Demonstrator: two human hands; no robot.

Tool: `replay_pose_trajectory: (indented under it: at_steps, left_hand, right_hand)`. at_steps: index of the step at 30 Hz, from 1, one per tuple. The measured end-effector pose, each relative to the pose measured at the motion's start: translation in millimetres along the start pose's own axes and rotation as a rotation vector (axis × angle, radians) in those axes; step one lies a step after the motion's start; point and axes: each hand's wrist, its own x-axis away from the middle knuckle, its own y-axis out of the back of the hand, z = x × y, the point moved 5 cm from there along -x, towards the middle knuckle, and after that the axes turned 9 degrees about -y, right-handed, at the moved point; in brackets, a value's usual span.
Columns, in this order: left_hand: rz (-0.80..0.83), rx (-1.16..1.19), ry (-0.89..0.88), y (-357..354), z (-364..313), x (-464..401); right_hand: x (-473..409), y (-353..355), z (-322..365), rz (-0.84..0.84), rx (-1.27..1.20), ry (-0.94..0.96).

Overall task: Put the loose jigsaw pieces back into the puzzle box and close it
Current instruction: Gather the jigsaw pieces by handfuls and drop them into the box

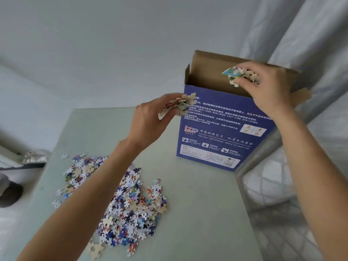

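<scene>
A blue puzzle box stands upright on the pale green table, its brown top flaps open. My right hand grips a handful of jigsaw pieces right over the open mouth of the box. My left hand holds another bunch of pieces in the air, just left of the box and a little below its rim. A large heap of loose pieces lies spread on the table at the lower left, partly under my left forearm.
The box stands near the table's right edge, beside a grey metal frame and a draped grey curtain. Off the table's left edge are a dark shoe-like shape on the floor and a small cluttered ledge.
</scene>
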Motion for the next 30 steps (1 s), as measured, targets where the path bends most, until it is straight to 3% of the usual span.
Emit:
replay_pose_trajectory:
  at_steps: [6, 10, 20, 23, 30]
  left_hand:
    - [-0.044, 0.044, -0.133, -23.2, -20.0, -73.6]
    - [0.023, 0.019, -0.167, -51.2, -20.2, -103.4]
    - [0.267, -0.123, -0.22, -98.7, -5.2, -131.1]
    - [0.346, -0.146, -0.261, -105.3, -2.2, -127.1]
    - [0.445, -0.098, -0.178, -107.8, 6.6, -120.5]
  right_hand:
    - [-7.7, -18.2, -32.9, 0.165, 0.077, -0.007]
    - [-12.3, -23.3, -42.9, 0.212, 0.077, -0.022]
    - [-10.7, -15.1, -49.3, 0.168, 0.102, -0.134]
    - [-6.5, -14.4, -49.7, 0.142, 0.052, -0.12]
    - [5.3, -16.4, -48.6, 0.069, 0.097, -0.021]
